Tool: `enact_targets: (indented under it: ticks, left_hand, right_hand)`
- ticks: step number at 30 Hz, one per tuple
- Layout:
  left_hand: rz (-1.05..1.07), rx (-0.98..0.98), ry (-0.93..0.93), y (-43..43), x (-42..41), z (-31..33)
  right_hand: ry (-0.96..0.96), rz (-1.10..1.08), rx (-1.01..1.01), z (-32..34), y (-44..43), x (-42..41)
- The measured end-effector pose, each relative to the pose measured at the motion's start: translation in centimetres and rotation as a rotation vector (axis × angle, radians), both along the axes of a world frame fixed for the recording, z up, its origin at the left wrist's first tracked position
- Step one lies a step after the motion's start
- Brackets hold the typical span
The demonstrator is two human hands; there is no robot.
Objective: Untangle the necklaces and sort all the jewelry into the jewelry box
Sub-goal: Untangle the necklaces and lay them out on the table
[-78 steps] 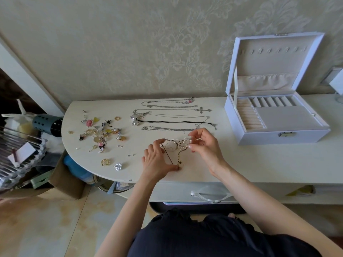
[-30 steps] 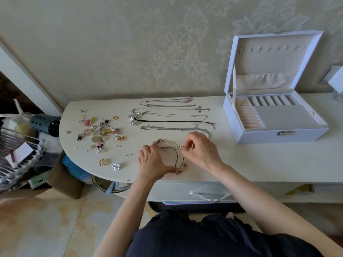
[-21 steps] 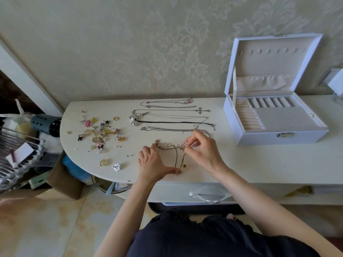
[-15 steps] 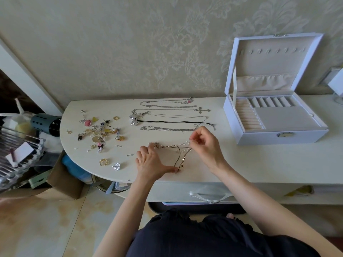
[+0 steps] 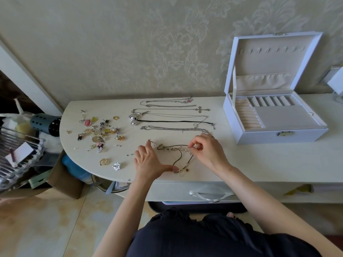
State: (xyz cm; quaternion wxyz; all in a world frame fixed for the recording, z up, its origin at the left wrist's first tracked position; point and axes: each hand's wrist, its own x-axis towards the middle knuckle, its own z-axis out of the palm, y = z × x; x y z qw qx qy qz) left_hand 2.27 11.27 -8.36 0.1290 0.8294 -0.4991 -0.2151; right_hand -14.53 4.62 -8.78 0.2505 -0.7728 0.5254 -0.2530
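A person works at a pale desk (image 5: 259, 160) on which a white jewelry box (image 5: 259, 137) stands with its lid up. Left of the box, several necklaces (image 5: 172, 121) lie straightened in rows. Further left of it sits a heap of small pieces (image 5: 100, 134), rings and earrings among them. The knot of necklaces (image 5: 171, 148) being worked lies left of the box and nearer the person than the rows. It is a dark cord looped through a pale strand and what looks like a fine gold chain.

The step appears to be teasing apart this one remaining knot. It looks best done slowly: pin the cord flat, draw the pale strand toward the box in short pulls, and slacken off whenever a loop tightens. A hard tug could cinch the knot or snap the fine chain. Feeding a clasp end back through a loop would likely serve better than pulling at the middle.

The left hand (image 5: 148, 162) lies palm down with its grip spread. Its forefinger touches the end of the knot farthest from the box, and its thumb tip presses the cord's lower loop to the desk. The right hand (image 5: 207, 151), on the box side of the knot, has its fingers curled, the grip pinching the pale strand between thumb and forefinger.
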Motion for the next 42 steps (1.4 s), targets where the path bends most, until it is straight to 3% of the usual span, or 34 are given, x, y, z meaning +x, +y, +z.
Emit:
enact_targets:
  ticks: [6,15,22,26,28,30,35,38,42]
  left_hand:
    - [0.007,-0.094,0.042,0.0,0.3,-0.7]
    - [0.259,-0.444,0.175,-1.1,1.6,-1.5]
    - [0.187,-0.318,-0.019,-3.2,2.5,-2.4]
    - [0.182,-0.334,-0.040,-3.0,2.5,-2.5]
    - [0.218,-0.418,0.060,-2.7,2.4,-2.4]
    - [0.273,-0.521,0.277,-2.5,2.1,-2.0]
    - [0.317,-0.669,0.732,-2.0,1.4,-1.2]
    - [0.264,-0.711,0.883,-1.8,1.3,-0.8]
    - [0.094,-0.667,0.995,-1.6,0.9,0.0]
  right_hand:
    - [0.051,0.012,-0.025,0.0,0.3,0.6]
    - [0.257,0.024,-0.086,-0.4,1.1,2.6]
    - [0.224,-0.028,-0.021,-0.3,1.1,1.9]
    - [0.081,-0.094,0.054,0.6,1.0,1.4]
    - [0.015,-0.116,0.091,1.0,1.0,1.2]
    - [0.007,-0.133,0.105,1.0,0.8,1.0]
    - [0.232,-0.062,0.130,0.6,0.5,0.7]
    - [0.278,-0.039,0.132,0.6,0.5,0.6]
    - [-0.092,0.043,0.054,0.9,0.6,1.3]
